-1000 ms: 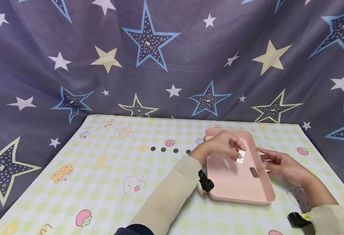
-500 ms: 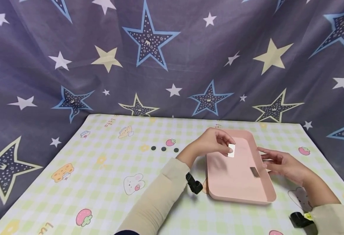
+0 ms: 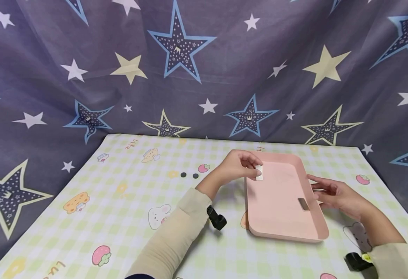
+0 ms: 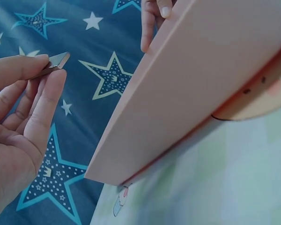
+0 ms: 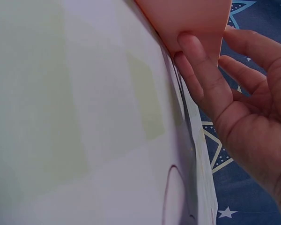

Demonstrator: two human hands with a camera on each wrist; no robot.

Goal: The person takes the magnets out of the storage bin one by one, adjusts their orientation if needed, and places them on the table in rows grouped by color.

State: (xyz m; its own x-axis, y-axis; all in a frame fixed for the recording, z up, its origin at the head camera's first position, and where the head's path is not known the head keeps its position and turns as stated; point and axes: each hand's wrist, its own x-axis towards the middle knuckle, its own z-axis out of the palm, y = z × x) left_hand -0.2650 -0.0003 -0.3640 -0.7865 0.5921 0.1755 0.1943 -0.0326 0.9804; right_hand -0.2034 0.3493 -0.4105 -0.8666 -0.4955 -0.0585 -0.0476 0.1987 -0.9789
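A small, shiny, flat rectangular metal piece [image 3: 259,173] is pinched between the thumb and fingers of my left hand [image 3: 236,166], over the left side of a shallow pink tray [image 3: 280,217]. The left wrist view shows the metal piece [image 4: 56,63] edge-on at the fingertips. A second rectangular piece, dark and shiny [image 3: 303,204], lies inside the tray near its right wall. Against the outside of that wall rest the spread fingertips of my right hand [image 3: 341,199]. In the right wrist view, the right hand [image 5: 253,103] touches the tray's outer wall [image 5: 196,16].
Two small black discs [image 3: 183,174] [image 3: 195,176] lie on the checked tablecloth [image 3: 127,232] left of the tray. My left forearm [image 3: 176,232] crosses the table's front. A star-patterned curtain [image 3: 204,77] hangs behind the table.
My left hand has moved left across the tray with the metal piece, from its middle to its left side. Fewer black discs show beside the hand now. The right hand stays at the wall.
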